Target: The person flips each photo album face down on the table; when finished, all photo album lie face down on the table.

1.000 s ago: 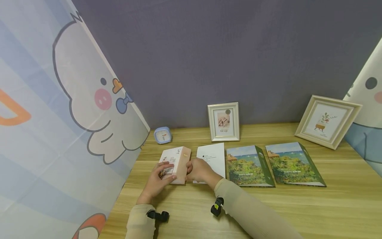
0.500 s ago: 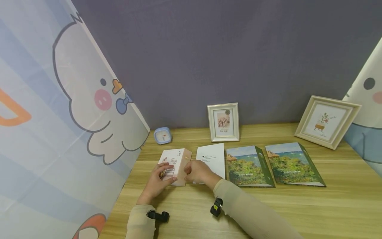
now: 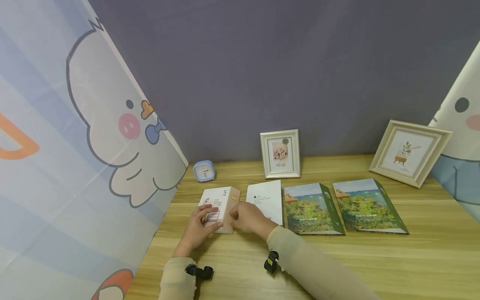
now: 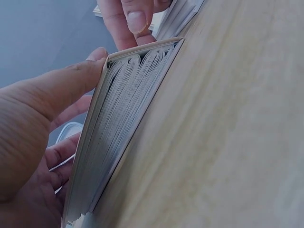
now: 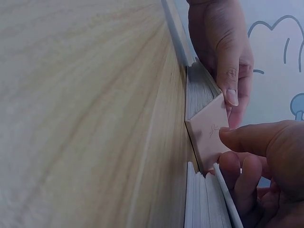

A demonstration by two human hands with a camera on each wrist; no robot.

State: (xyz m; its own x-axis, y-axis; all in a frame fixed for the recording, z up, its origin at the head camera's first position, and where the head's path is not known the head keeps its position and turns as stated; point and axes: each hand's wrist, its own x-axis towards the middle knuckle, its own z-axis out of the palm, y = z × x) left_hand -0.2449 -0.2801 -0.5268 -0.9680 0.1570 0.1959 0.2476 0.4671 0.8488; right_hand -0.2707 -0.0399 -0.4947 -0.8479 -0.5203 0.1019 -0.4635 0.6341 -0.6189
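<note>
A thick photo album (image 3: 218,201) with a white illustrated cover and a pale pink spine lies at the left of the row. My left hand (image 3: 196,228) rests on its cover, fingers spread and thumb along the spine-side edge. In the left wrist view, sleeved pages (image 4: 121,92) show at the album's near end. Against the spine is my right hand (image 3: 250,217), its fingers curled; in the right wrist view its thumb (image 5: 244,139) touches the spine (image 5: 209,129). A white album (image 3: 267,200) lies right beside it, partly hidden by the right hand.
Two green photo albums with a seaside painting, one nearer (image 3: 309,208) and one farther right (image 3: 367,204), continue the row. Behind stand a blue clock (image 3: 204,171), a small picture frame (image 3: 280,154) and a larger tilted frame (image 3: 410,153). A printed curtain (image 3: 123,175) borders the left side.
The album under my left hand has shifted slightly toward me. My right hand has moved a little left along the spine, uncovering more of it. The left hand stays nearly still.
</note>
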